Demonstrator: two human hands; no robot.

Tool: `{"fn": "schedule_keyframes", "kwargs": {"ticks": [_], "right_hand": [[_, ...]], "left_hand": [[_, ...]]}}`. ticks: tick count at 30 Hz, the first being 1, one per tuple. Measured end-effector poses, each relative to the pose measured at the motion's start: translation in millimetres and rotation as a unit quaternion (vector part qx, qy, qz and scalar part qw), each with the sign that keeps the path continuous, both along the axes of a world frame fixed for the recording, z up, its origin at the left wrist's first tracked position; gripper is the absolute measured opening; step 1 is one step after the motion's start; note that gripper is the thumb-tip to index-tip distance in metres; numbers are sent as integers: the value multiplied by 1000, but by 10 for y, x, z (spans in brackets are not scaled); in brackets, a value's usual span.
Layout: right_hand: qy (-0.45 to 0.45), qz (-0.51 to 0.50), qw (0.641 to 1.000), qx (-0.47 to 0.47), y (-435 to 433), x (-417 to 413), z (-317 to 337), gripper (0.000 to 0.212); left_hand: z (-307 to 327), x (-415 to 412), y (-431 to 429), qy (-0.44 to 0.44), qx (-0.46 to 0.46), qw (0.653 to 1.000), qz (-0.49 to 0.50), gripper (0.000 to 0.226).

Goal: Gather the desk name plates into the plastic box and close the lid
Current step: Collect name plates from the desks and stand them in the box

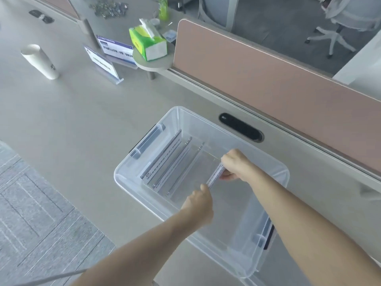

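A clear plastic box [132,183] stands open on the desk, with grey latches at both ends. Three name plates [165,162] stand upright in a row inside its left part. Over the box's middle, both hands hold a fourth name plate [214,178] edge-up. My right hand [235,165] grips its far end and my left hand [199,203] pinches its near end. Two more name plates stand on the desk at the back: one nearer [101,64] and one behind it [116,48]. No lid is in view.
A white paper cup [40,60] lies tilted at the back left. A green tissue pack [147,43] sits on a small round shelf. A pink partition [268,79] runs along the desk's right side, with a black cable slot [241,127] beside the box. Carpet shows at left.
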State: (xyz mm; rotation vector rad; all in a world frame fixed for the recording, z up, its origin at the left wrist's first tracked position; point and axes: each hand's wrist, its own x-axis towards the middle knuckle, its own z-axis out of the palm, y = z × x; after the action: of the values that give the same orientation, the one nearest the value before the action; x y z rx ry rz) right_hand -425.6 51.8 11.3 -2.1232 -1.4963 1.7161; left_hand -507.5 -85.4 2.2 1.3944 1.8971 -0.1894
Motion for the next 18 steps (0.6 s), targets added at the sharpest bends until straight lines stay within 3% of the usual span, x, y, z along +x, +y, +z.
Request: {"fn": "schedule_keyframes", "kwargs": {"ticks": [8, 18], "right_hand": [[52, -9, 995, -88, 145, -157, -248, 33], [59, -17, 993, -98, 216, -222, -426, 40]], "left_hand": [[-101, -117, 99, -8, -24, 998, 60, 39], [-142, -173, 131, 1, -23, 997, 77, 39]]}}
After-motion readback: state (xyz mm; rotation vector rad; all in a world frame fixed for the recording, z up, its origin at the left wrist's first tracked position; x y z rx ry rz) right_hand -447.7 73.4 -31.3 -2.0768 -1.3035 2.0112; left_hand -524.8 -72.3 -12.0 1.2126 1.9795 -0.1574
